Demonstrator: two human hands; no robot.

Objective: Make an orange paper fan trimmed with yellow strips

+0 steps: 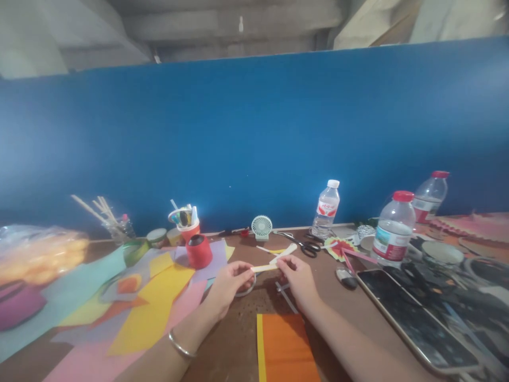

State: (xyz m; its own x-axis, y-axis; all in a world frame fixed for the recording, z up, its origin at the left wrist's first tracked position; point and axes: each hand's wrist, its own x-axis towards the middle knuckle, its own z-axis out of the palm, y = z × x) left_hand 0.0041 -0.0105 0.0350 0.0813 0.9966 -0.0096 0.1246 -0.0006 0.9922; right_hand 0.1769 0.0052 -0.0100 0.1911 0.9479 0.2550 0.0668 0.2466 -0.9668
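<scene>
Basically, pale strip (pixel 263 269) spans mid-view, left hand (pixel 230 281) and right hand (pixel 299 278) grips clamped on its 9 and 3 o'clock ends. Reads as two-handed handling, though blur hides any crease. Next move likely calls for steady, matched grips. Brown table (pixel 222 337) shows at 7 o'clock; orange paper (pixel 285 347) near 6, phone (pixel 415 318) at 4, scissors (pixel 310 249) at 2 limit room.
</scene>
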